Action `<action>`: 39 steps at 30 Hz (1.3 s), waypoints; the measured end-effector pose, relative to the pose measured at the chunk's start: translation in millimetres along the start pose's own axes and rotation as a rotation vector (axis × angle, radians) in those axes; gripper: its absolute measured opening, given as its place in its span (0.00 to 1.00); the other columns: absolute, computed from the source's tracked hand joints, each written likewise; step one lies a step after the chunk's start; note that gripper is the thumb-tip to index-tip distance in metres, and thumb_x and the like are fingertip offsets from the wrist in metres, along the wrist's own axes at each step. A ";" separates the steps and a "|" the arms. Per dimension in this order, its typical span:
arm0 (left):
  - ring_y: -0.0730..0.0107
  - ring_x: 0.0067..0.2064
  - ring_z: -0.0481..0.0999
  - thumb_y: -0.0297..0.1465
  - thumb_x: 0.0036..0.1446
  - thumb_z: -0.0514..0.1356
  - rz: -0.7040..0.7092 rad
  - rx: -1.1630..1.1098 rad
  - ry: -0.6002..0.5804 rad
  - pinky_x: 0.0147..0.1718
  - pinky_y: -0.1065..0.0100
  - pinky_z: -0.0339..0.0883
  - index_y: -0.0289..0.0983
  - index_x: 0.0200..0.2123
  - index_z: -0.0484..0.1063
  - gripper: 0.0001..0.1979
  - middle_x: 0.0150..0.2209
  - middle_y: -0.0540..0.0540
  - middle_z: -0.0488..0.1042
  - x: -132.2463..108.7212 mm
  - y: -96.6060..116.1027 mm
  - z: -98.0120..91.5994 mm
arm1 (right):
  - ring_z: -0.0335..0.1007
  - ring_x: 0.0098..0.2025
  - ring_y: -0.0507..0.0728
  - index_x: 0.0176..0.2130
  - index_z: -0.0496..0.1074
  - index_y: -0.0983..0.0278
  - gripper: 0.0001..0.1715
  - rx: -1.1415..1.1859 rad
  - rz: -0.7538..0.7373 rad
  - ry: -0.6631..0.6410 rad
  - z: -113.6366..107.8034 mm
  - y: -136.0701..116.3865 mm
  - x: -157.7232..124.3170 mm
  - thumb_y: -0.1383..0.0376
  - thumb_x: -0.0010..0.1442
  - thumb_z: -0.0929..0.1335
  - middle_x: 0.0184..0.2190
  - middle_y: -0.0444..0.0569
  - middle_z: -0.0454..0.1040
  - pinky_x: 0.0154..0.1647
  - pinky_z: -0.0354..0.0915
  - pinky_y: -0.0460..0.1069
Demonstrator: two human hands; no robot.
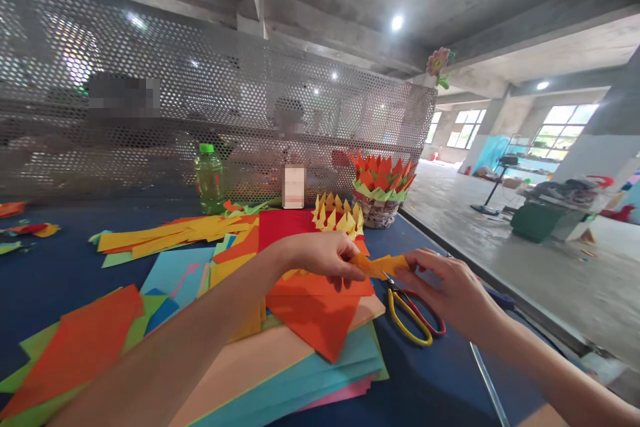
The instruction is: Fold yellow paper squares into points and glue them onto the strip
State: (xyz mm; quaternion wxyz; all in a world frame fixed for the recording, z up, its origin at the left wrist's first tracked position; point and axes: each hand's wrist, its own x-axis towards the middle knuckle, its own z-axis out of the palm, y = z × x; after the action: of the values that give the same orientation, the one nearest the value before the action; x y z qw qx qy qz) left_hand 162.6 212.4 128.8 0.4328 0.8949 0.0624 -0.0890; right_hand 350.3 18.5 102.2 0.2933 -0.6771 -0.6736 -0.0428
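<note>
A folded orange-yellow paper strip [383, 265] stretches between my two hands, above the right side of a paper stack. My left hand [325, 257] pinches its left end with thumb and fingers. The right end is gripped by my right hand [445, 283]. Just beneath lie scissors [413, 320] with one yellow and one red handle, their tips partly behind the strip. An orange-red sheet [320, 320] lies on the stack below my left hand. Behind my hands stands a crown-like ring of folded yellow paper points [340, 213].
A basket [380, 210] with orange and green paper points stands at the back right. Yellow strips [170, 237] and orange sheets [95, 327] lie left. A green-capped bottle [209, 180] stands before the perforated metal screen [240, 100]. A metal ruler-like strip [487, 380] lies right on the blue tabletop [415, 387].
</note>
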 end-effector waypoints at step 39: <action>0.73 0.30 0.76 0.40 0.68 0.61 0.027 -0.082 -0.027 0.36 0.64 0.74 0.34 0.40 0.74 0.13 0.31 0.51 0.75 -0.5 -1.5 -0.3 | 0.69 0.31 0.53 0.37 0.76 0.59 0.15 0.011 -0.013 -0.031 6.6 -3.3 2.3 0.56 0.69 0.64 0.29 0.43 0.75 0.34 0.62 0.47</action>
State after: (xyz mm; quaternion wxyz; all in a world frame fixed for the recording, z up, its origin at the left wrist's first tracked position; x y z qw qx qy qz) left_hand 161.9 213.6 127.9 0.4711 0.8759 0.0483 -0.0926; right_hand 345.2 23.3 98.9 0.2865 -0.6716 -0.6825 -0.0304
